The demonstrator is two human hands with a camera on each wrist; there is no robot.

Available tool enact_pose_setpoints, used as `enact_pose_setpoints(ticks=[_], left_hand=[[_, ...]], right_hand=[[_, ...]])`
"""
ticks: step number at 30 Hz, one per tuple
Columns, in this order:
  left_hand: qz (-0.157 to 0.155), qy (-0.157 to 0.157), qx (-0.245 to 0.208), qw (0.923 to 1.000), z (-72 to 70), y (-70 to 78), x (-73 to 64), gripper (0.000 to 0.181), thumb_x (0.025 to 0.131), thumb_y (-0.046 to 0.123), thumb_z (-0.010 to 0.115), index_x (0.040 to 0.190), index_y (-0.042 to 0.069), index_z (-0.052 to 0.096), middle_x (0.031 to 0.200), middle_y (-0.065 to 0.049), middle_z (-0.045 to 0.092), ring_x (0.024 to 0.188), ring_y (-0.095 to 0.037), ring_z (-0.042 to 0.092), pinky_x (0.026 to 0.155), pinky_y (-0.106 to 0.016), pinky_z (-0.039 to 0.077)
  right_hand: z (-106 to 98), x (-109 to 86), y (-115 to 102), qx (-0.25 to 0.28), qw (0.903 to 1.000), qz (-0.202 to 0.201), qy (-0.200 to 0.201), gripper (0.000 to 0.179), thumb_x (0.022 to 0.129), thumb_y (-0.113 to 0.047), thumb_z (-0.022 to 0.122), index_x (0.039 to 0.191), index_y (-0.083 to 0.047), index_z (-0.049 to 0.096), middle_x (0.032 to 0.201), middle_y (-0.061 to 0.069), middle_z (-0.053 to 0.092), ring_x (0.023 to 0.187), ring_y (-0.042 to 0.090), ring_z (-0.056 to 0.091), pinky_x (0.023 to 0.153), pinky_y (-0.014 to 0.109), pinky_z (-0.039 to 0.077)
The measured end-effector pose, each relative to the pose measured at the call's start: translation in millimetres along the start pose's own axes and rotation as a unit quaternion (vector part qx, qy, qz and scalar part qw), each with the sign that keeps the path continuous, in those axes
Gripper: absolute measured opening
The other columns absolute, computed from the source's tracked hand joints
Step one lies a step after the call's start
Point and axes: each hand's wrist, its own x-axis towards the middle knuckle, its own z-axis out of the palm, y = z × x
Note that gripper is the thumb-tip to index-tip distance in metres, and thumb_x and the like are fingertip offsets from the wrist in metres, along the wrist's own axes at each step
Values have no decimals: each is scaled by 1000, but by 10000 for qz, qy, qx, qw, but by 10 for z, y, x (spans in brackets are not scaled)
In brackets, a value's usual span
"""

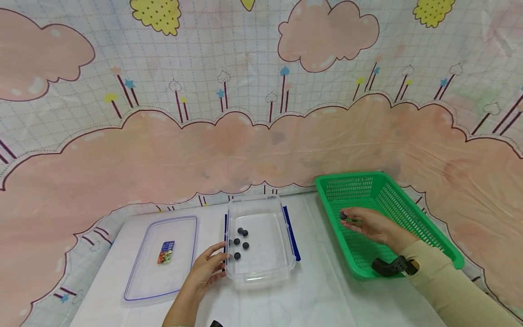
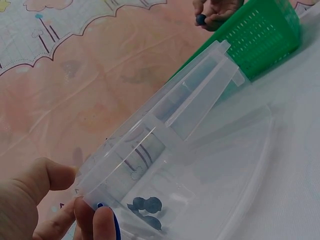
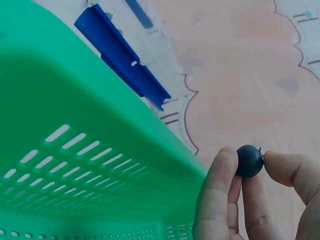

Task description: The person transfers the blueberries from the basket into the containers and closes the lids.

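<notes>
Nearest the camera, a beige sleeve (image 1: 453, 281) reaches toward the right hand (image 1: 367, 224), with a black wrist camera (image 1: 394, 266) beside the cuff. That hand's grip is narrow: thumb and fingertips pinch one dark ball (image 3: 249, 161) with a small nub, at the left side of the green slotted basket (image 1: 402, 200). How far it sits above the basket floor, I cannot tell.

A small, round ball at the very fingertips could slip if the pinch loosens or presses off-centre. Let go on the wrong side of the rim, it would likely drop to the white-covered counter (image 1: 316, 290) and roll. The wrist camera looks close to the basket's near end, so a low sweep might knock it.

Five dark balls (image 1: 245, 245) lie loose in the clear plastic box (image 1: 269, 254), mostly toward its left side. There the left hand (image 1: 206, 267) holds the wall, fingers curled by a blue latch (image 2: 117, 227). Pulling or lifting that edge could tip the box and set them rolling; a finger caught on the latch might drag it toward the clear lid (image 1: 149, 254).
</notes>
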Motion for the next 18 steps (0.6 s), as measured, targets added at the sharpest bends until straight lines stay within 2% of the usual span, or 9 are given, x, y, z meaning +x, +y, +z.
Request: enact_pose_setpoints(ticks=[6,11,18], left_hand=[[30,-37,-2,10000,-4,-14,12,49,87,12,66,135,6,56,80,0,61,71,-12,54,61,-25,54],[86,-71,10,9999,-5,-14,22,51,88,15,67,136,6,55,82,0,61,72,-13,54,62,-25,54],[23,28,9,10000,2,-24,6,49,87,11,66,135,5,57,81,-1,61,72,-14,54,61,-24,54]], right_hand=[[66,10,13,49,10000,8,-81,15,101,-10,53,103,-13,67,111,4,54,101,12,64,97,26,51],[144,32,11,-30,9999,48,-127,13,101,-12,53,106,-12,65,114,5,52,101,11,63,97,26,50],[253,133,17,-180,9996,3,-204,13,101,-12,53,107,-12,64,113,3,54,101,9,62,100,27,49]])
